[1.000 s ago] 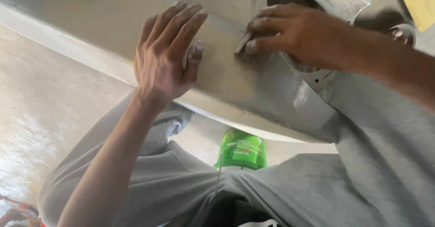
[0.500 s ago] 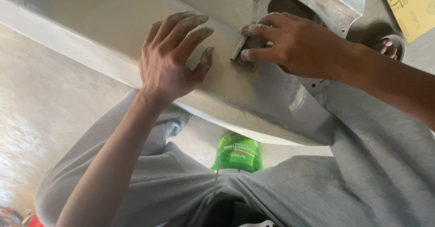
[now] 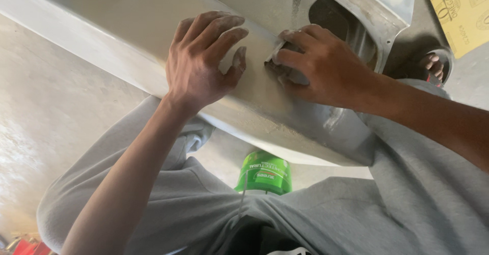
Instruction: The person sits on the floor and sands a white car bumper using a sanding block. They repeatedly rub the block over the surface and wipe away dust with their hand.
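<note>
**Grey Body Panel: Handling and Grip**

The grey primed panel lies across the person's lap. The left hand rests flat on it, fingers slightly spread. The right hand has its fingers pinched on a small folded abrasive piece pressed to the surface. The panel appears rigid, dusty and awkwardly long; supporting it along its edges looks safest.

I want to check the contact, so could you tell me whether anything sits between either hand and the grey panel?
The right hand presses a small folded pad against the grey panel; the left hand lies bare on it.
</note>
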